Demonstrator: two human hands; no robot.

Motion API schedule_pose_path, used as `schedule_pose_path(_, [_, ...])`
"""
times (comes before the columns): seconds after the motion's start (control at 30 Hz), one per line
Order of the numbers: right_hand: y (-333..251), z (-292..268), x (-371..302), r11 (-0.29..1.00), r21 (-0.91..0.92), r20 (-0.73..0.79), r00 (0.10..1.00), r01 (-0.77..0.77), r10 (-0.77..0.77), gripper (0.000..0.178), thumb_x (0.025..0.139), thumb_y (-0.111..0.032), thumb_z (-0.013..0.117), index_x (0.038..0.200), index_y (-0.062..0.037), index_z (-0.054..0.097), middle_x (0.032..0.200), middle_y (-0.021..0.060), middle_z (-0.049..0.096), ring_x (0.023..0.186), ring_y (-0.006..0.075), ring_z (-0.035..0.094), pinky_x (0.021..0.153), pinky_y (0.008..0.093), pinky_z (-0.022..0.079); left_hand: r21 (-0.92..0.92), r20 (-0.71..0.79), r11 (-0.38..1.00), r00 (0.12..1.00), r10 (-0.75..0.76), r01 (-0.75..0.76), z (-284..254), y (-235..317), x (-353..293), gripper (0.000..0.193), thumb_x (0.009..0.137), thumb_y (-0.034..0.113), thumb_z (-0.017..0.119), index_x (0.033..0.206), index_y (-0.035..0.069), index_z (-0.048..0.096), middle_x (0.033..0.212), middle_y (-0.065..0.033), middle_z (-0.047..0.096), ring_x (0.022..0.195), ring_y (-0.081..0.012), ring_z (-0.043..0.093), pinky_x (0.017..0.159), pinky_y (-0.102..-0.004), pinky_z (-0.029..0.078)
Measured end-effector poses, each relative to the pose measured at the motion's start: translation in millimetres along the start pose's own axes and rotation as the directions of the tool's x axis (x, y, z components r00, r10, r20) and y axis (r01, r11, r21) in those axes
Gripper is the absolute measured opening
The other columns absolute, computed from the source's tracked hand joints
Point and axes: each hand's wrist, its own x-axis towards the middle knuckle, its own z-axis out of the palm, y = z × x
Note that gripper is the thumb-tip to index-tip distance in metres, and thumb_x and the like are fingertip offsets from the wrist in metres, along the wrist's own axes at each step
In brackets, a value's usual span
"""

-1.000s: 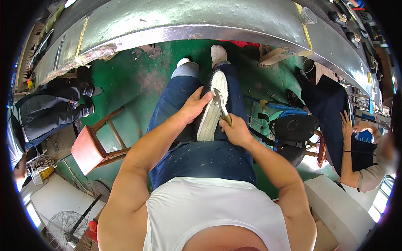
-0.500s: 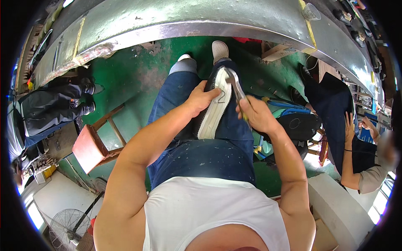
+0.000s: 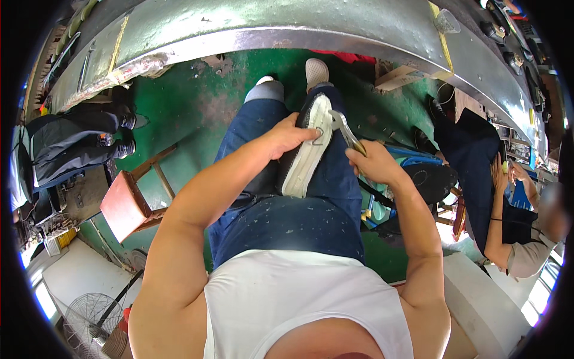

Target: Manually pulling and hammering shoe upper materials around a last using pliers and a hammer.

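A dark shoe (image 3: 308,146) lies upside down along my right thigh, its whitish sole facing up and its toe end pointing away from me. My left hand (image 3: 289,136) grips it from the left side, thumb pressed onto the sole and fingers wrapped around the dark upper, partly hidden. In my right hand (image 3: 373,161) is a hammer (image 3: 350,134), its handle mostly covered by my fingers. The metal head hangs just right of the sole's front part, seemingly a little apart from it.
Ahead runs a long metal-topped bench (image 3: 287,24). A red-topped wooden stool (image 3: 125,206) stands left, near a fan (image 3: 95,320). At right sits a co-worker (image 3: 472,149) in dark trousers; another person's legs (image 3: 89,137) show at far left. The floor (image 3: 197,113) is green.
The hammer has moved right, off the sole's front part, with my right hand following. My left hand keeps its hold on the shoe.
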Motion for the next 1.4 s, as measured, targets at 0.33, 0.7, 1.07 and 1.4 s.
schedule_pose_path(0.33, [13,46,-30,0.536,-0.692,0.073,0.786,0.483,-0.614,0.039,0.09,-0.019,0.064,0.111,0.0137,0.059,0.094,0.0243,0.066,0.092,0.039,0.067,0.083,0.0426,0.054,-0.09,0.078,0.995,0.996,-0.044,0.051,4,2,7,0.074,0.084,0.025,0.08,0.14,-0.002,0.041,0.126,-0.0171,0.063,0.111,-0.026,0.065,0.096,-0.0441,0.052])
schedule_pose_path(0.7, [42,77,-13,0.871,-0.342,-0.153,0.894,0.351,-0.421,0.025,0.088,-0.025,0.069,0.103,-0.0058,0.063,0.093,0.0168,0.069,0.086,0.0383,0.067,0.077,0.0467,0.052,-0.123,-0.026,0.991,0.998,0.058,-0.061,-2,-21,12,0.085,0.084,0.028,0.081,0.144,-0.009,0.033,0.13,-0.0213,0.059,0.117,-0.0257,0.061,0.098,-0.0364,0.049])
schedule_pose_path(1.07, [62,88,-52,0.781,-0.545,-0.186,0.865,0.305,-0.467,0.019,0.088,-0.016,0.064,0.1,-0.002,0.059,0.085,0.0185,0.064,0.088,0.0331,0.068,0.073,0.0397,0.054,-0.101,0.031,0.972,0.976,0.217,-0.213,23,-36,-29,0.088,0.09,0.017,0.071,0.158,0.012,0.015,0.147,-0.0175,0.043,0.132,-0.0261,0.046,0.11,-0.0377,0.039])
schedule_pose_path(1.4, [81,48,-20,0.996,0.059,0.475,0.876,0.059,-0.08,0.019,0.093,-0.026,0.065,0.091,-0.0066,0.066,0.077,0.006,0.068,0.064,0.0165,0.063,0.054,0.0313,0.048,0.656,-0.009,0.614,0.809,0.588,-0.439,26,-75,-32,0.094,0.093,0.026,0.067,0.159,0.003,0.003,0.16,-0.0254,0.017,0.149,-0.037,0.017,0.121,-0.0432,0.016])
